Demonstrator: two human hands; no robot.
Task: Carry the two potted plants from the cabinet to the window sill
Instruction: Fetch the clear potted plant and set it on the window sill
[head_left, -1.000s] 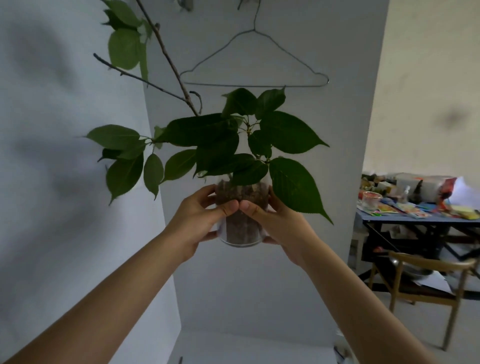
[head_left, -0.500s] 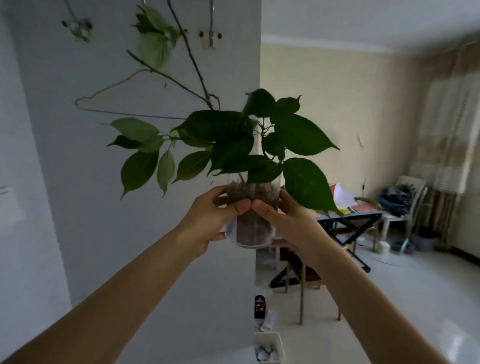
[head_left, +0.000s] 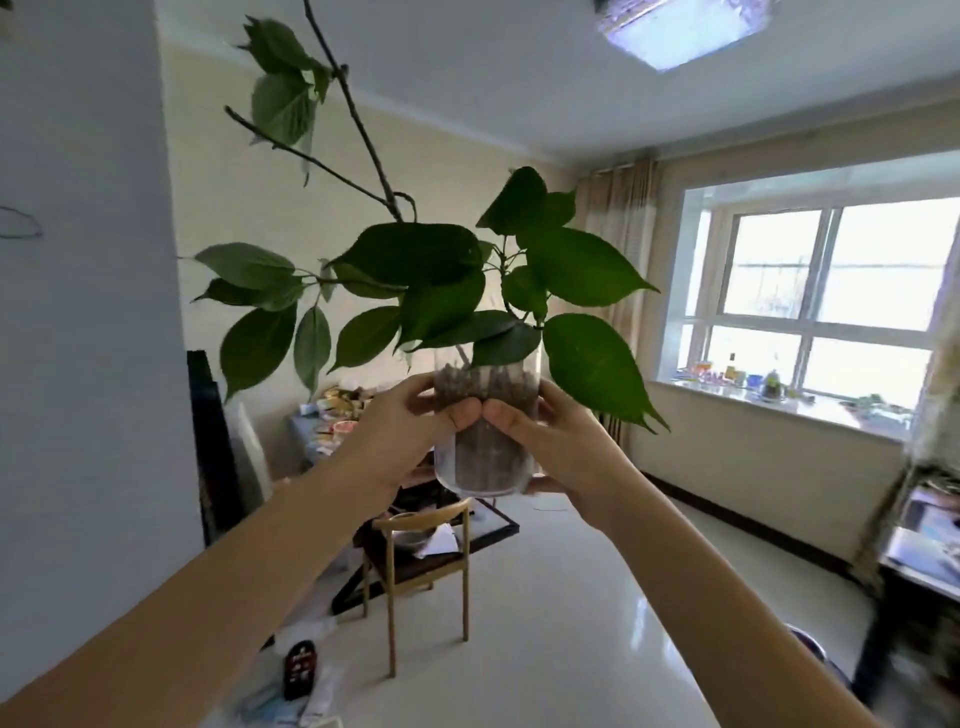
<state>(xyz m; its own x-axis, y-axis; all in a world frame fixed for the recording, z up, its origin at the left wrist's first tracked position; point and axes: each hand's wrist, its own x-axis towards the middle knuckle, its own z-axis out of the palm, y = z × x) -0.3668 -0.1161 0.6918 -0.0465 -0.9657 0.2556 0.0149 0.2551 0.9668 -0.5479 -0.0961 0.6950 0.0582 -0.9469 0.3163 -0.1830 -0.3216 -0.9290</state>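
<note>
A: Where is the potted plant (head_left: 483, 415) at this moment?

B: Held up in the air in front of the camera, at about the middle of the view; it is a clear pot with dark soil, upright, with broad green leaves spreading above and one long bare branch reaching up to the left.

A: And the hands?

B: The left hand (head_left: 400, 436) is wrapped around the pot's left side, and the right hand (head_left: 556, 441) is wrapped around its right side; both grip it firmly, thumbs nearly touching across the near face of the pot.

A: What lies beyond it?

B: A wooden chair (head_left: 415, 561) stands on the glossy floor below the pot; behind the chair is a cluttered table (head_left: 322, 431), partly hidden by the left forearm; the window sill (head_left: 779, 408) runs along the right wall under a bright window, well apart from the pot, and carries several small items too small to name.

A: Is a second plant visible?

B: I cannot tell; some green shows on the sill, blurred.
</note>
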